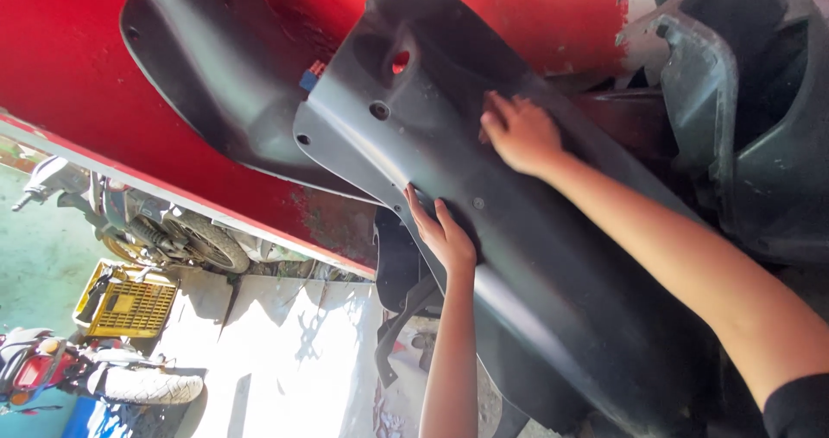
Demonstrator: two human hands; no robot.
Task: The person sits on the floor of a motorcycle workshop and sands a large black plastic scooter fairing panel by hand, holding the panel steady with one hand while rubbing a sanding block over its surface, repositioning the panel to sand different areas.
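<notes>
Left hand: my left hand (pixel 445 238) comes up from the bottom of the view on a bare, nearly upright forearm; palm is pressed to the lower edge of the large black moulded plastic scooter panel (pixel 518 257), fingers loosely spread and pointing up along the edge, not closed around anything.
Right hand: my right hand (pixel 521 133) reaches in from the right on a bare arm stretched across the view, black sleeve at the lower right corner; palm lies flat on the panel's upper face, fingers together and slightly curled, resting on the surface rather than clamped.
Panel held: the large black panel leans tilted against the red painted wall (pixel 78 49), round holes near its top, one showing red through it; it fills the middle of the view, between my two hands.
Second panel: a similar black curved plastic panel (pixel 207 75) sits behind and to the left, partly overlapped by the first, also against the red wall.
Right side: a dark grey moulded plastic body part (pixel 743 118) stands just beside the held panel.
Background left: a motorcycle (pixel 155 231), a yellow plastic crate (pixel 129 304), a loose tyre (pixel 142 386) and a red scooter part (pixel 34 371), well apart from my hands.
</notes>
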